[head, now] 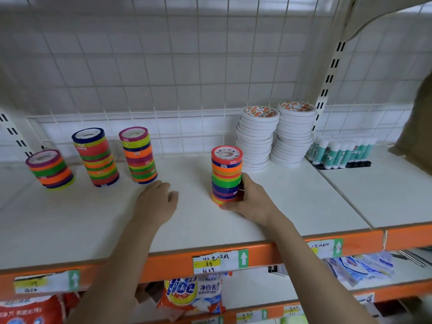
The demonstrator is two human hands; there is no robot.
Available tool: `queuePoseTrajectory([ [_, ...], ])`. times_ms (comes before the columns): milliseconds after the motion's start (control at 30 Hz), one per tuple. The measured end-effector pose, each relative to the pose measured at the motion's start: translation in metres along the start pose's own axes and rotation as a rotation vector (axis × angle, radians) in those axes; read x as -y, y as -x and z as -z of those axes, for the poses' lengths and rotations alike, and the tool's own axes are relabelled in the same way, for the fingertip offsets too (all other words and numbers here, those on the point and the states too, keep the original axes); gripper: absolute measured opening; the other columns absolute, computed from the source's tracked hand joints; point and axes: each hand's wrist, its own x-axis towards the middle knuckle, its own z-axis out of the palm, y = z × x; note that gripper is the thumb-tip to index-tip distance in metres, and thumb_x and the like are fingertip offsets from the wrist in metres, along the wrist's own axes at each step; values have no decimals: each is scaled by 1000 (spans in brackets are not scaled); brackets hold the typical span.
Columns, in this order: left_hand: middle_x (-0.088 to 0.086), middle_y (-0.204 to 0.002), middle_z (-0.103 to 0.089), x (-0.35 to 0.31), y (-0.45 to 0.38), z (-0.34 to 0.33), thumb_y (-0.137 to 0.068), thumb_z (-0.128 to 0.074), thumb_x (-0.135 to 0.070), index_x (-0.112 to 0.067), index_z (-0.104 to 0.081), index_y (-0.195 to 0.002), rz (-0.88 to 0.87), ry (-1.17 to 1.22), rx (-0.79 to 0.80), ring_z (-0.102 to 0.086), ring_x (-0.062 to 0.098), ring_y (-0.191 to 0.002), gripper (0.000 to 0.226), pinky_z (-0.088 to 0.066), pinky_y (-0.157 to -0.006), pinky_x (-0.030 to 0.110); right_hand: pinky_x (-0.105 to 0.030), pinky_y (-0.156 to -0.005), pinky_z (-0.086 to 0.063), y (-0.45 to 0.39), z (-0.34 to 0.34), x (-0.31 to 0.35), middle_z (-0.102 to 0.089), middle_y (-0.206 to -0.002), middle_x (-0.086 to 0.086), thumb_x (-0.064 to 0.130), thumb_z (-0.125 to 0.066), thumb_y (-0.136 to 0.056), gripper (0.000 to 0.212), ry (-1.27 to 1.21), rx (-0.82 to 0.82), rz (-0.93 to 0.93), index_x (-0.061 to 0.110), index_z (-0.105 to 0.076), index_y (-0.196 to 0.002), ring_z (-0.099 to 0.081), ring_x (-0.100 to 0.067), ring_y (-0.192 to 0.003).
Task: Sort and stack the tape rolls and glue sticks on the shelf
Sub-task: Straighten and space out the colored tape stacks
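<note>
A tall stack of coloured tape rolls (226,176) stands mid-shelf, and my right hand (251,199) grips its lower part from the right. My left hand (156,201) rests flat on the white shelf (70,225), fingers relaxed, just in front of another coloured stack (139,155). Two more coloured stacks stand further left, a tall one (96,157) and a short leaning one (50,169). Two stacks of white tape rolls (275,136) stand at the back right. Glue sticks (341,152) with teal labels stand in a black tray beyond them.
A white wire grid (187,78) backs the shelf. An orange front rail (177,260) carries paper price labels. Below hang detergent bags (194,293) and other packets. A brown cardboard piece (416,127) juts in at the right edge.
</note>
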Motion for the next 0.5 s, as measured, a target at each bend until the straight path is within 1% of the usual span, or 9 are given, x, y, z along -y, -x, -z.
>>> queuePoseTrajectory([
  [167, 12, -123, -54, 11, 2, 11, -97, -42, -32, -1, -54, -119, -6, -30, 45, -49, 26, -113, 40, -39, -93, 35, -22, -85, -47, -8, -19, 12, -61, -114, 5, 22, -83, -67, 66, 9, -61, -22, 19, -46, -121, -60, -12, -102],
  [300, 10, -129, -52, 22, 7, 18, -97, -38, -38, -5, -51, -123, -17, -82, 62, -45, 24, -120, 44, -35, -99, 34, -21, -82, -43, -26, -42, 25, -60, -117, 2, 20, -83, -67, 67, 44, -52, -19, 15, -45, -123, -56, -12, -100],
  [400, 8, -133, -50, 36, 10, 24, -98, -35, -40, -7, -50, -126, -15, -126, 42, -40, 22, -127, 46, -29, -105, 31, -22, -83, -43, -41, -60, 33, -60, -118, -1, 19, -83, -68, 67, 49, -53, -28, 14, -45, -123, -56, -14, -100],
  [500, 6, -141, -44, 48, 14, 24, -99, -33, -41, -10, -44, -135, -14, -131, 18, -33, 19, -134, 49, -22, -110, 28, -21, -82, -41, -56, -73, 38, -59, -121, -2, 16, -83, -67, 68, 38, -68, -46, 13, -45, -124, -56, -18, -106],
])
